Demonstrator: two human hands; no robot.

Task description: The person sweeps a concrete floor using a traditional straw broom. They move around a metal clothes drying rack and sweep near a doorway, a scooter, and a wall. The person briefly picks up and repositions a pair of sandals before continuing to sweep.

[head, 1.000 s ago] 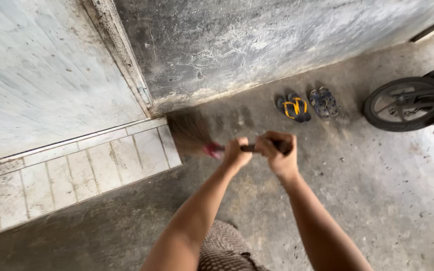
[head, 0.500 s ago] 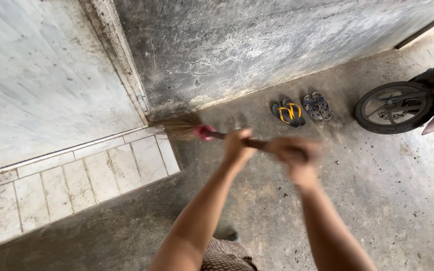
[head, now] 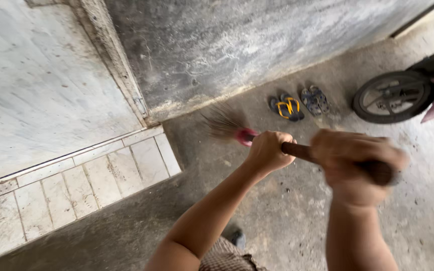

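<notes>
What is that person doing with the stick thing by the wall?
A person is holding a broom with both hands. The left hand grips the brown handle near the pink binding, and the right hand, blurred from motion, grips it further back. The bristles are over the concrete floor close to the grey wall, beside a tiled step. Two pairs of sandals sit by the wall, and a motorbike wheel is on the right.
</notes>
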